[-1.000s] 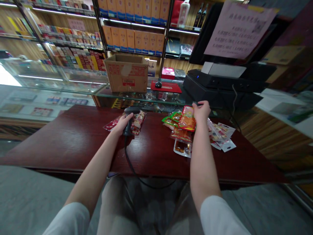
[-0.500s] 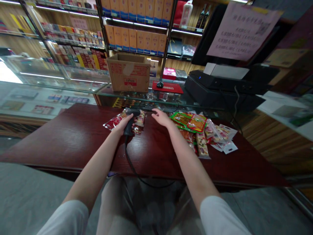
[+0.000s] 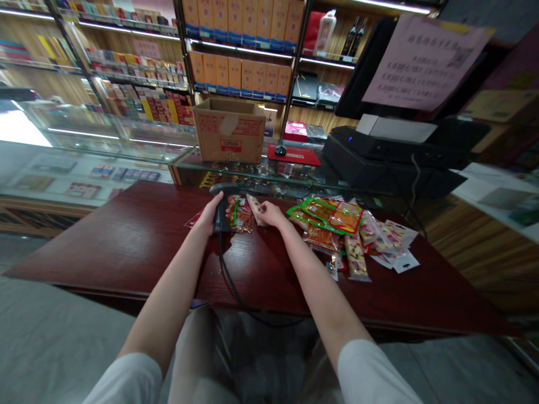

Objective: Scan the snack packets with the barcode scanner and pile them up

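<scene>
My left hand [image 3: 209, 213] is wrapped round a black corded barcode scanner [image 3: 220, 203] standing on the dark red table [image 3: 126, 241]. My right hand [image 3: 269, 214] is closed on a pale snack packet [image 3: 255, 202] just right of the scanner. A red and green packet [image 3: 240, 214] lies between the two hands, under the scanner's head. To the right of my right hand lies a pile of snack packets [image 3: 345, 224], green and orange ones on top. The scanner's cable [image 3: 229, 283] runs down over the table's front edge.
A glass counter [image 3: 126, 154] behind the table carries a cardboard box [image 3: 229, 130], a red mouse mat with a mouse [image 3: 293, 155] and a black till machine [image 3: 391, 157]. Shelves of boxed goods [image 3: 236, 45] line the back wall. A pink notice [image 3: 421, 59] hangs at upper right.
My right hand left the pile on the right, crossed to the left and closed on a packet beside the scanner. The left hand stayed on the scanner.
</scene>
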`<state>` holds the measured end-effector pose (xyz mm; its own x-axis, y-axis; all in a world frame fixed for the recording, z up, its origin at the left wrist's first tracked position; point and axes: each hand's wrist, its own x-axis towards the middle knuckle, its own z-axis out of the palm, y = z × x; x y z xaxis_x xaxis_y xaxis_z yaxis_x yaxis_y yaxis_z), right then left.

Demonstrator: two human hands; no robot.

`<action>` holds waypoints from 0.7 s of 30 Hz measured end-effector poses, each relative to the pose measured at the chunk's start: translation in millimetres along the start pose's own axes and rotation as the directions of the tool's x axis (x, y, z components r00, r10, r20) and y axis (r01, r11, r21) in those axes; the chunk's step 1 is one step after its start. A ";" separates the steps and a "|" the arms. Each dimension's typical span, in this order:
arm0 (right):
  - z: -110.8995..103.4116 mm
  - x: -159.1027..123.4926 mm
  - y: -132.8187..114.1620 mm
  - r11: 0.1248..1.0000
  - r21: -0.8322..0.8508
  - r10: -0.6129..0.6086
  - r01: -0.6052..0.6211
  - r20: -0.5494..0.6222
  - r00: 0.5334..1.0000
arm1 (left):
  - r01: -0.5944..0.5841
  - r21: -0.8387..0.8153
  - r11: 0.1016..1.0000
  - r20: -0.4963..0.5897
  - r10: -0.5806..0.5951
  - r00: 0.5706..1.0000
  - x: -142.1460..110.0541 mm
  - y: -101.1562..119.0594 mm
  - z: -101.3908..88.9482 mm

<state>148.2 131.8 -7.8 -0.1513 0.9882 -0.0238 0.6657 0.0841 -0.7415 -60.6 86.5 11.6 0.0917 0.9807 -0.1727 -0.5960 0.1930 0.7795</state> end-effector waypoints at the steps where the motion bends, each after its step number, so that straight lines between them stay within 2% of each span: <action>1: -5.0 -4.2 0.4 1.000 0.001 0.016 -0.016 -0.010 1.000 | -0.003 -0.007 1.000 -0.010 0.003 1.000 -1.2 2.0 -0.7; 3: -18.8 -15.7 2.1 0.994 0.092 0.060 -0.060 -0.002 0.998 | -0.010 0.003 1.000 -0.029 0.010 1.000 -3.6 4.0 -0.9; 5: -38.3 -31.5 4.8 0.935 0.344 0.074 -0.092 0.064 0.995 | -0.013 0.042 0.999 -0.031 0.014 0.999 -5.8 3.9 0.6; 7: -61.1 -50.0 8.1 0.766 0.638 -0.006 -0.075 0.124 0.992 | -0.005 0.081 0.997 -0.015 0.006 1.000 -8.3 2.5 3.9; 9: -82.4 -67.9 11.9 0.643 0.764 -0.057 -0.042 0.102 0.993 | 0.012 0.116 0.993 0.015 -0.014 1.000 -12.0 0.5 8.5; 11: -97.0 -81.0 16.4 0.579 0.815 -0.064 -0.016 0.066 0.996 | 0.026 0.157 0.987 0.065 -0.036 0.997 -16.8 -1.7 13.6; 13: -102.9 -86.8 21.9 0.538 0.843 -0.058 0.017 0.016 0.998 | 0.027 0.199 0.980 0.121 -0.052 0.991 -22.2 -4.5 18.3; 17: -95.2 -80.4 31.9 0.513 0.856 0.006 0.061 -0.074 0.997 | 0.077 0.256 0.964 0.274 -0.149 0.950 -31.8 -14.4 26.2; 21: -81.9 -71.2 35.0 0.538 0.841 0.044 0.061 -0.101 0.994 | 0.064 0.269 0.961 0.409 -0.174 0.896 -37.4 -29.0 35.0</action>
<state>242.2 74.9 22.9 -0.0477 0.9988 0.0115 -0.2654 -0.0016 -0.9641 -18.7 45.3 16.6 0.5123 0.8577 -0.0439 -0.3523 0.2565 0.9000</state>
